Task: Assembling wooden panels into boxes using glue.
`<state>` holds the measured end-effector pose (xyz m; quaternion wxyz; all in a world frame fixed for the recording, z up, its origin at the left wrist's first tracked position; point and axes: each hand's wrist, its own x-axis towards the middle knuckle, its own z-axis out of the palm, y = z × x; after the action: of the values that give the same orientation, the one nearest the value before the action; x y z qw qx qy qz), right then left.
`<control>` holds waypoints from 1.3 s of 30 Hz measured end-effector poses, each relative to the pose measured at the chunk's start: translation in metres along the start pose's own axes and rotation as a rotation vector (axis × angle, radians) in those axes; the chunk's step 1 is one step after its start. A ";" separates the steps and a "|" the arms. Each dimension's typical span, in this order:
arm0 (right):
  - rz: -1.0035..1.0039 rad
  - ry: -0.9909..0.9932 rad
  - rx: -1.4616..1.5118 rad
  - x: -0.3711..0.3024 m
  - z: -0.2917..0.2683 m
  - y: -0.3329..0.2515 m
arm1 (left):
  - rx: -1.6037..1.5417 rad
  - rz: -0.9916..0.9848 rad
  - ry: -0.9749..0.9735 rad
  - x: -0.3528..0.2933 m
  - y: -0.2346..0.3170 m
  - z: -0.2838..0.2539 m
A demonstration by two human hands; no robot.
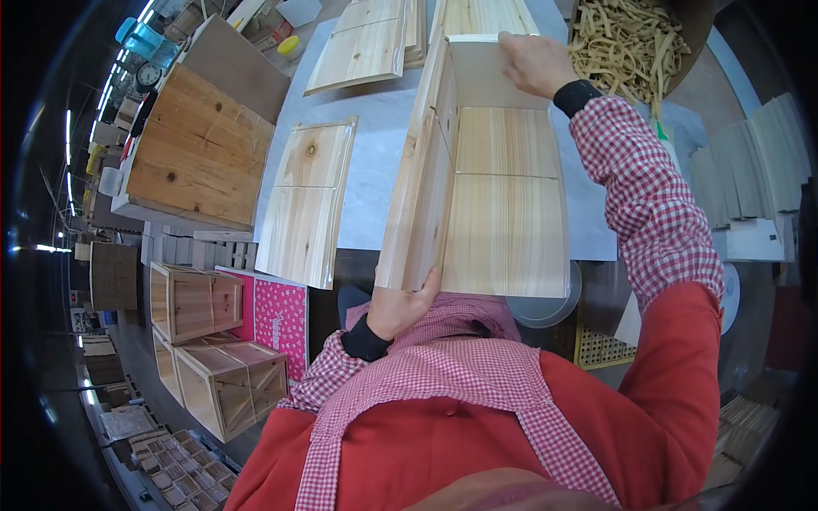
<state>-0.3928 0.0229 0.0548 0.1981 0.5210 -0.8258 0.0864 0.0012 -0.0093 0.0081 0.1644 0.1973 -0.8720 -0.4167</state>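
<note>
A partly built box of pale wood stands on the worktable in front of me, with a grooved flat panel, an upright side board on its left and a pale end board across the far end. Under the near end of the side board, my left hand grips its lower edge, thumb on the inner side and fingers mostly hidden behind. My right hand is closed over the top right corner of the end board, its fingertips partly hidden.
Left of the box lies a grooved panel; more panels are stacked beyond. A large wooden block edges the table's left. Curled strips fill a round container at far right. Wooden crates stand at lower left.
</note>
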 end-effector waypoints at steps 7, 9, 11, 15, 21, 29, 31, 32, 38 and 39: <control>0.024 -0.048 -0.008 -0.005 -0.005 -0.003 | -0.023 -0.012 0.027 -0.005 0.003 0.004; 0.022 -0.016 -0.011 -0.007 -0.007 -0.006 | -0.024 -0.006 0.025 -0.003 0.006 0.005; 0.011 0.022 -0.004 -0.007 -0.002 -0.004 | -0.013 0.000 0.022 -0.003 0.004 0.006; -0.024 0.111 0.015 -0.009 0.003 0.001 | -0.006 0.002 0.017 -0.008 0.002 0.008; 0.088 -0.014 0.108 0.001 0.027 0.002 | 0.010 -0.094 -0.053 -0.007 -0.011 0.004; 0.335 0.979 0.082 -0.185 -0.056 -0.017 | -0.211 -0.164 -0.036 -0.003 -0.014 -0.001; 0.597 0.779 -0.039 -0.302 -0.061 0.023 | -0.250 -0.201 -0.106 0.001 -0.017 0.001; 0.767 0.681 -0.197 -0.354 -0.072 0.020 | -0.267 -0.210 -0.109 -0.001 -0.017 0.003; 1.099 -0.362 -0.115 -0.470 -0.060 -0.047 | -0.422 -0.177 -0.027 -0.027 -0.019 0.000; 1.102 -0.369 -0.098 -0.476 -0.056 -0.059 | -0.354 -0.107 -0.070 -0.032 -0.021 -0.002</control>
<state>-0.1466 0.4095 -0.0971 0.0005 0.0113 -0.9989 0.0462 0.0345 -0.0073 -0.0115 0.1436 0.1969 -0.7786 -0.5783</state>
